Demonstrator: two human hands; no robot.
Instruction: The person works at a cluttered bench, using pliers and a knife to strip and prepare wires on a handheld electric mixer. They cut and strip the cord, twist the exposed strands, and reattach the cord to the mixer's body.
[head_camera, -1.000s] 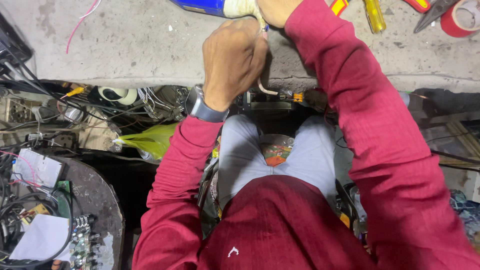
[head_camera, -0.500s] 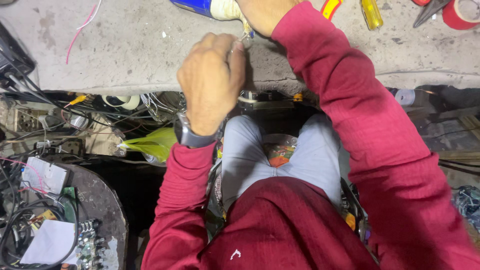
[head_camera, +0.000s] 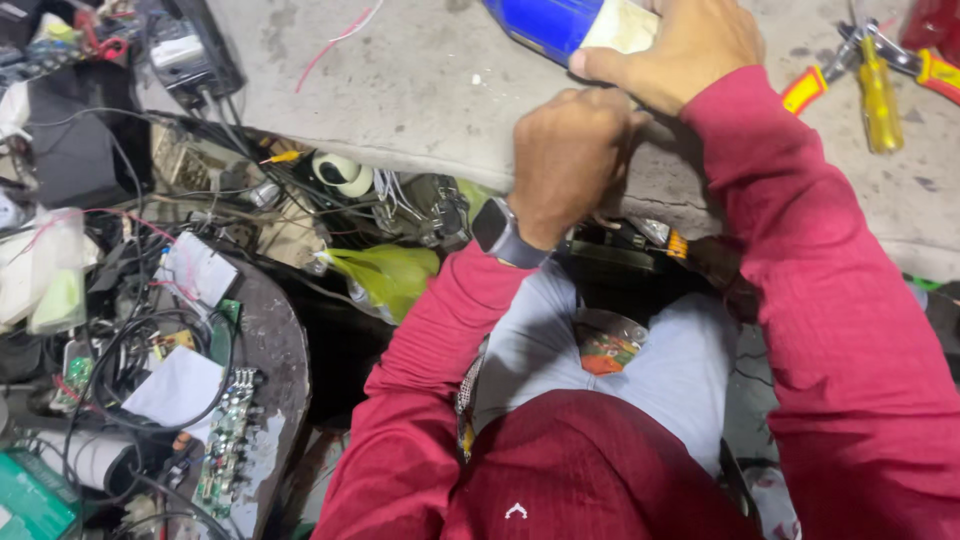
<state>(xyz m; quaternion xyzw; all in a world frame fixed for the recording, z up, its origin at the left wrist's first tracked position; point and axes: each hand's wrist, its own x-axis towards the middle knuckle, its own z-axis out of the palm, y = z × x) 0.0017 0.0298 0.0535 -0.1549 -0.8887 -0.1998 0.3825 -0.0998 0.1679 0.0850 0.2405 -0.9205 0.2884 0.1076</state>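
Observation:
My right hand grips a blue cylindrical device with a pale end lying on the grey concrete bench. My left hand, with a dark smartwatch on the wrist, is closed in a fist just below the right hand at the bench's front edge. What the fist holds is hidden; a thin pale wire shows near it. Both arms wear red sleeves. I am seated, with grey trousers below.
A yellow screwdriver and red-yellow pliers lie on the bench at the right. To the left are tangled wires, circuit boards, a white tape roll, a yellow-green plastic bag and a round dark table.
The view has shifted so the hands sit higher and further right. My left fist has stayed closed below the right hand, which keeps its hold on the blue device.

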